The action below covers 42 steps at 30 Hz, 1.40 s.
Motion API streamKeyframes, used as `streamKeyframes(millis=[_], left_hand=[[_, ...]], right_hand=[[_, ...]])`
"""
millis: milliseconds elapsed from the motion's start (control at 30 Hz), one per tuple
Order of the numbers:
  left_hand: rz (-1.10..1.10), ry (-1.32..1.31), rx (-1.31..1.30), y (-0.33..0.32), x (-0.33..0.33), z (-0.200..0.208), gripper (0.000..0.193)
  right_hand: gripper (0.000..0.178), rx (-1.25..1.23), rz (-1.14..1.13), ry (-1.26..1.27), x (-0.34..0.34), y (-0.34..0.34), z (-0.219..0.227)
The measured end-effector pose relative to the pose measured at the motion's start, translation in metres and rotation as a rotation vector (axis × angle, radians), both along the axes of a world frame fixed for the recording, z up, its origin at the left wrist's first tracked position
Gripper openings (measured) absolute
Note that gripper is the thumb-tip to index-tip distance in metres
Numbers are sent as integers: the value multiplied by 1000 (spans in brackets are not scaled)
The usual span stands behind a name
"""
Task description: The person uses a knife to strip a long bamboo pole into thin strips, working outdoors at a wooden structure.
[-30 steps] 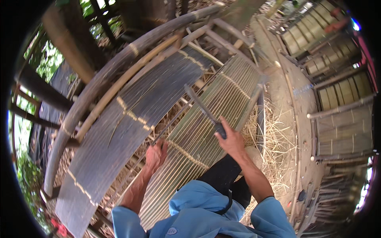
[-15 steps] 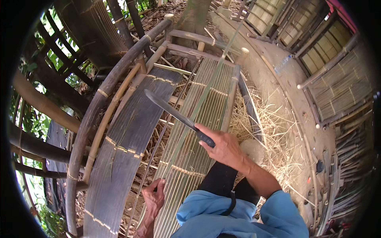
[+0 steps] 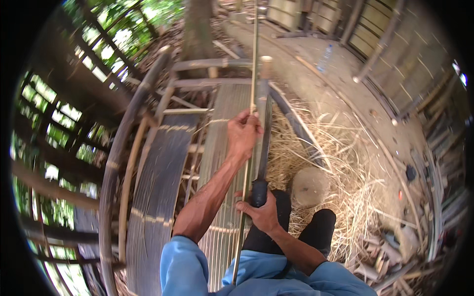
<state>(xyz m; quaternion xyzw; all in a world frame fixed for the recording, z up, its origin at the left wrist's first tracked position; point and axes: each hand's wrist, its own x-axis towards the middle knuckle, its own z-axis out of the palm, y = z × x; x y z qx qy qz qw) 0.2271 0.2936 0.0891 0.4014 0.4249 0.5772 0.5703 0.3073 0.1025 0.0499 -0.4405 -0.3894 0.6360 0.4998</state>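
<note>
A long, thin bamboo strip (image 3: 255, 59) runs nearly straight away from my body over the slatted bamboo bench (image 3: 229, 101). My left hand (image 3: 244, 129) reaches far forward, its fingers closed round the strip near a node. Closer to me, my right hand (image 3: 262, 213) grips the black handle of a long knife (image 3: 258, 192). The blade points away, along the right side of the strip and the bench's edge; part of it blends with the dark frame. The thumb and fingers of the right hand also lie at the strip, though whether they pinch it I cannot tell.
A dark slatted panel (image 3: 153, 192) and a bamboo railing (image 3: 112, 172) stand to the left. To the right are a round wooden block (image 3: 310, 186) and a heap of pale shavings (image 3: 355, 197). A plastic bottle (image 3: 325, 58) stands farther off, near the woven wall.
My left hand has moved from the near bench forward onto the strip. The knife has swung from pointing left to pointing away, and my right hand is lower. The view has shifted.
</note>
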Motion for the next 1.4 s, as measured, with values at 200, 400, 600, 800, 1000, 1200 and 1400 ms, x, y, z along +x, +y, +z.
streamKeyframes(millis=[200, 400, 600, 800, 1000, 1200, 1400], left_hand=[[-406, 416, 107, 48, 134, 33, 58], [-1161, 628, -41, -48, 116, 10, 51], [-1284, 333, -796, -128, 100, -8, 44], [-1194, 123, -522, -161, 99, 19, 30], [-1168, -75, -546, -192, 179, 31, 35], [-1234, -293, -471, -256, 219, 67, 44], [-1364, -133, -358, -311, 227, 79, 51]], right_hand=[[39, 190, -416, 13, 154, 95, 35], [49, 277, -734, -94, 330, 158, 88], [44, -9, -949, -478, 409, 126, 76], [48, -113, -999, -595, 414, 74, 52], [51, 99, -1135, -408, 381, -27, 28], [53, -71, -1036, -16, 322, -137, 49], [49, 83, -1023, 206, 317, -188, 80]])
